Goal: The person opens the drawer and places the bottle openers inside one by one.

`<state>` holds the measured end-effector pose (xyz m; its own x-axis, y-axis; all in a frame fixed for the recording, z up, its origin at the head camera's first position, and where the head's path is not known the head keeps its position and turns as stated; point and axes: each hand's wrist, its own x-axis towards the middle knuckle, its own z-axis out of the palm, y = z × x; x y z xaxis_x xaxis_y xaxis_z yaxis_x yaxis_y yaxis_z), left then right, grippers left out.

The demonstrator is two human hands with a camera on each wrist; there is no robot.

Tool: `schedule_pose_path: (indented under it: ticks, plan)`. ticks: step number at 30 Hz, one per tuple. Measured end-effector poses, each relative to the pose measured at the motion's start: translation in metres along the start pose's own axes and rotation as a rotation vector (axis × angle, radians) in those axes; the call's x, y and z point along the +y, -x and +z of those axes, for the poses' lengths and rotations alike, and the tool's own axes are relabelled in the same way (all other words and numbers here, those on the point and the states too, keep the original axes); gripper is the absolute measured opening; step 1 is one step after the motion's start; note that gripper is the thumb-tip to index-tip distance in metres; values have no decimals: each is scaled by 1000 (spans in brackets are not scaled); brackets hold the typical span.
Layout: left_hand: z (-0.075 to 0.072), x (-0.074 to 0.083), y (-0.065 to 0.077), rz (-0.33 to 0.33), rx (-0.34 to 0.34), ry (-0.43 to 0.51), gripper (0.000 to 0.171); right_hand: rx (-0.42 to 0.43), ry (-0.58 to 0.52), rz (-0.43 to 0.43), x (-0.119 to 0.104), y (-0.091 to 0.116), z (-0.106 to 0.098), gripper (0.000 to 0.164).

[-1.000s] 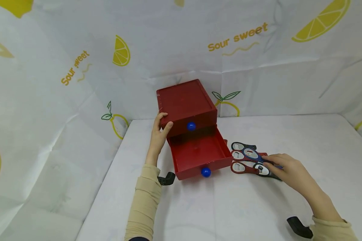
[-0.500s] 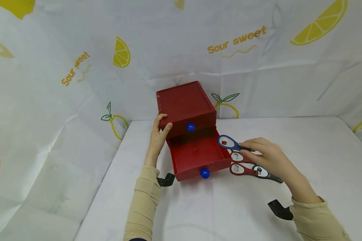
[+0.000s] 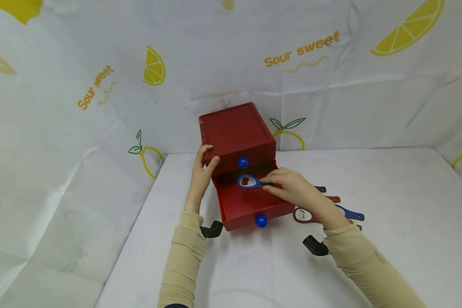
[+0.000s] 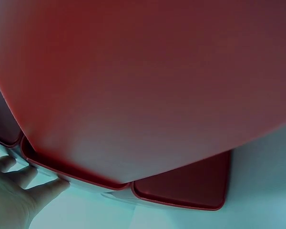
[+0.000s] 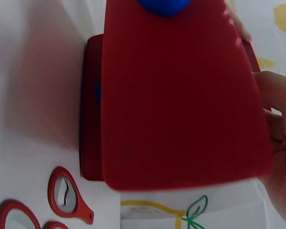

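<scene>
A red drawer cabinet (image 3: 235, 128) with blue knobs stands near the back of the table, and one drawer (image 3: 231, 224) is pulled out. My left hand (image 3: 199, 182) rests on the cabinet's left front corner, thumb at the front and fingers along the side; in the left wrist view the fingers (image 4: 50, 191) look fairly straight. Over the pulled-out drawer, my right hand (image 3: 292, 187) pinches a blue bottle opener (image 3: 256, 181) by its dark handle end, head pointing left. How high the opener is above the drawer floor I cannot tell. The right wrist view shows the drawer's front (image 5: 181, 105) close up.
Right of the drawer lie several more bottle openers, among them a red one (image 3: 303, 215) and a blue one (image 3: 352, 214), partly hidden under my right arm. A lemon-print sheet (image 3: 231, 55) rises behind the table.
My right hand has lifted the blue bottle opener off the pile at the right and carried it left, over the pulled-out drawer. The left hand has stayed on the cabinet.
</scene>
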<state>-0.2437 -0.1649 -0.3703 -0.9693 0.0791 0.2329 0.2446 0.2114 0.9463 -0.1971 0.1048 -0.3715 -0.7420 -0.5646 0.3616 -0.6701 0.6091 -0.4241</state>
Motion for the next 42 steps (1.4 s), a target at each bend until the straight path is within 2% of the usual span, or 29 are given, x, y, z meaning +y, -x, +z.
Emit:
schedule_pose_path:
  ticks: [9,16,22,25,34,42]
  plan:
    - [-1,0,0,-3,-1,15,42,-155,-19,5,-1,-24,22,24]
    - [-1,0,0,-1,0,22,41,-259,-6,36,1,-30,28,24]
    - [-1,0,-1,-6,1,16,41,-321,20,112,-1,-30,30,30]
    - [0,0,0,-4,7,20,41,-332,44,131,-1,-29,31,32]
    - [0,3,0,-1,2,6,42,-323,53,118,-2,-30,31,31]
    - [-1,3,1,-19,5,-4,42,-249,22,56,-4,-29,25,25]
